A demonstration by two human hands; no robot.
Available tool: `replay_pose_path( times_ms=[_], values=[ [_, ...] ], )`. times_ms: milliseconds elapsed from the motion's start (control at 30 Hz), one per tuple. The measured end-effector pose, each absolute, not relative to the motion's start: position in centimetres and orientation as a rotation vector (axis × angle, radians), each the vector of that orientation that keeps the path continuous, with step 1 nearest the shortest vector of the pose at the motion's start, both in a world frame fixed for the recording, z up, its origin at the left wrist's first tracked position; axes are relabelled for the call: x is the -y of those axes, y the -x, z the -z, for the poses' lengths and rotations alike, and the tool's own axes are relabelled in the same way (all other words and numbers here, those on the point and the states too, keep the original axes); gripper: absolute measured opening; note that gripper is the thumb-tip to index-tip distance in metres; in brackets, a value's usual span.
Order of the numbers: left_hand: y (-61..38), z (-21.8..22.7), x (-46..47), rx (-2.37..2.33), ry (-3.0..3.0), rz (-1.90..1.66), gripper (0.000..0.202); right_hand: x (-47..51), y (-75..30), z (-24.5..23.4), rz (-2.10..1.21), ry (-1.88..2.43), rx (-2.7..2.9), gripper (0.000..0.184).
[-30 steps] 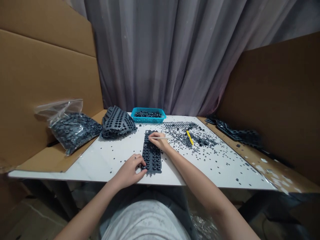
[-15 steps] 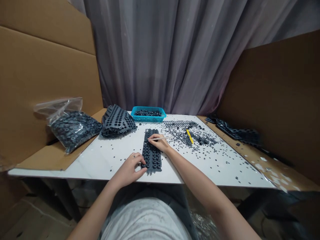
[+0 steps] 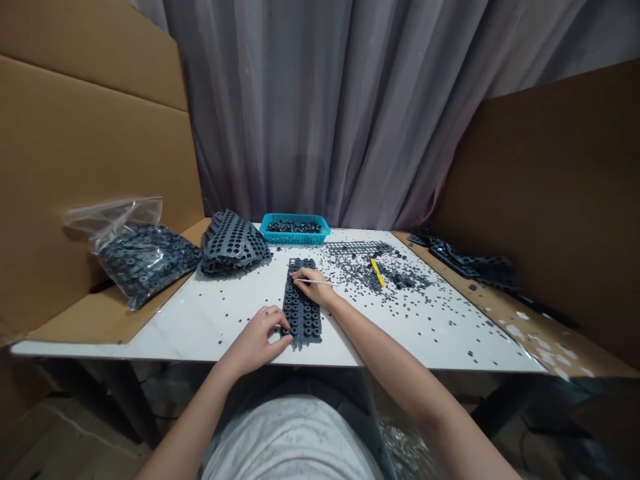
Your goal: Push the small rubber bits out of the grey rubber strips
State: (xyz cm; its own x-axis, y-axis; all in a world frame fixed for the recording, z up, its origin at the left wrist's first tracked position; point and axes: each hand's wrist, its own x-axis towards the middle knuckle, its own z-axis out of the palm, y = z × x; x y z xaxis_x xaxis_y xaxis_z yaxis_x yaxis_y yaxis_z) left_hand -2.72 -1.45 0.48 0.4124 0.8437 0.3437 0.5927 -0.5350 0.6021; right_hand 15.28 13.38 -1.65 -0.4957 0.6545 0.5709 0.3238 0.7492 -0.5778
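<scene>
On the white table lies a dark grey rubber sheet (image 3: 303, 320) with rows of raised round rings, its long side running away from me. My left hand (image 3: 260, 337) grips the sheet's near left corner, fingers bent and thumb at the near edge. Over its far part, my right hand (image 3: 314, 287) is closed on a thin white stick (image 3: 315, 281). The stick's tip is at the rings near the far left edge; the exact contact is too small to make out. The right hand covers part of the far rings.
A blue basket (image 3: 295, 238) of dark pieces stands at the back. Left are stacked perforated sheets (image 3: 234, 243) and a clear bag (image 3: 147, 260) of rings. Small dark bits surround a yellow tool (image 3: 377, 273) at right. Cardboard walls (image 3: 95, 140) flank the table.
My right hand has shifted slightly left and the stick has tilted a little in it. My left hand keeps its place on the sheet. The whole view has moved slightly.
</scene>
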Motion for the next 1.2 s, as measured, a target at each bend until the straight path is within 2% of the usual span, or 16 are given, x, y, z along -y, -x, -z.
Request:
replay_pose_path(
  times_ms=[433, 633, 933, 1200],
  values=[
    [2.7, -0.5, 1.4, -1.238, -2.258, -0.887, 0.005, -13.9, -15.3, 1.9, -0.545, 0.922, 2.118, 0.009],
    [2.7, -0.5, 1.4, -1.239, -2.274, -0.886, 0.004, -14.8, -15.6, 2.2, -0.527, 1.027, 1.948, 0.012],
    [2.7, -0.4, 1.4, -1.233, -2.273, -0.903, 0.004, -14.5, -15.6, 1.5, -0.957, 0.868, 1.82, 0.016],
    [2.7, -0.5, 1.5, -1.238, -2.272, -0.905, 0.004, -14.4, -15.5, 2.0, -1.0, 0.799, 1.867, 0.015]
  ],
)
